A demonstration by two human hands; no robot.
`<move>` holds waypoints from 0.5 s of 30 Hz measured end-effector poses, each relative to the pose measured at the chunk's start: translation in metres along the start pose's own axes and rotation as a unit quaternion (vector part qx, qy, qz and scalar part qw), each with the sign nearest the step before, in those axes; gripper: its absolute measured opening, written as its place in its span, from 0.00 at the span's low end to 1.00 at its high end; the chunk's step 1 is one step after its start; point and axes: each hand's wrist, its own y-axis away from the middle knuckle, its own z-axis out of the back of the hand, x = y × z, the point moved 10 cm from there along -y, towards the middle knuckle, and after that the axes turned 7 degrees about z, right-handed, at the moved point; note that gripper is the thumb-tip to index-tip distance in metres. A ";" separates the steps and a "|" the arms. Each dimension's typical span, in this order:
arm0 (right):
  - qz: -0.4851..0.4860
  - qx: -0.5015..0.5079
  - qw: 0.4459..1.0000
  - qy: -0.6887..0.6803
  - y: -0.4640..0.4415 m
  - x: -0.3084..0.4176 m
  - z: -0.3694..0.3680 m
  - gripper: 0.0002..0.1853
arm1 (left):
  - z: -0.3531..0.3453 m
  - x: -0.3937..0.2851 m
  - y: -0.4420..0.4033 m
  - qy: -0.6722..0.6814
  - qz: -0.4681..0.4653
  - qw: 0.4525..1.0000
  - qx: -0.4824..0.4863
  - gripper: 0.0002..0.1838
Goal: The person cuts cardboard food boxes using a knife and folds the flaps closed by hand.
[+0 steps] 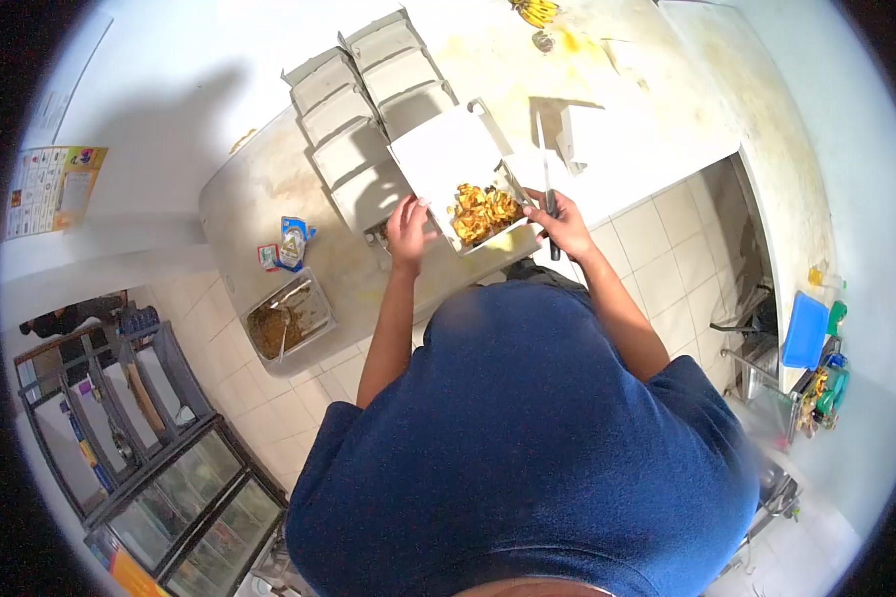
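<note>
A white takeaway box [444, 225] with its lid [448, 149] folded back lies at the counter's front edge. Yellow-brown chopped food [483, 213] fills its lower part. My left hand [408, 229] is at the box's left side, fingers apart; whether it touches the wall I cannot tell. At the right side, my right hand [564, 225] is closed around a knife [551, 189] with a dark handle, blade pointing away from me. The fingertips of that hand reach the box's edge.
Two rows of open white boxes [353, 149] stand beyond my left hand. A metal tray [314, 310] of brown filling with a utensil sits at the counter's left end, near a blue-and-white packet [293, 243]. Bananas [536, 11] lie at the far side. A blue board [804, 330] is at right.
</note>
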 end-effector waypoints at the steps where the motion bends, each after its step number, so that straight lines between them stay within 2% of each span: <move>1: 0.005 -0.005 1.000 -0.008 -0.001 0.003 0.000 0.24 | 0.002 0.000 -0.003 0.009 0.004 1.000 -0.002 0.28; 8: 0.044 0.006 0.998 -0.032 -0.004 0.006 0.002 0.23 | 0.006 0.001 -0.002 -0.001 0.059 0.998 -0.015 0.32; 15: 0.031 0.011 0.999 -0.034 -0.004 0.007 0.001 0.21 | 0.001 -0.010 0.006 -0.021 0.037 0.999 -0.012 0.30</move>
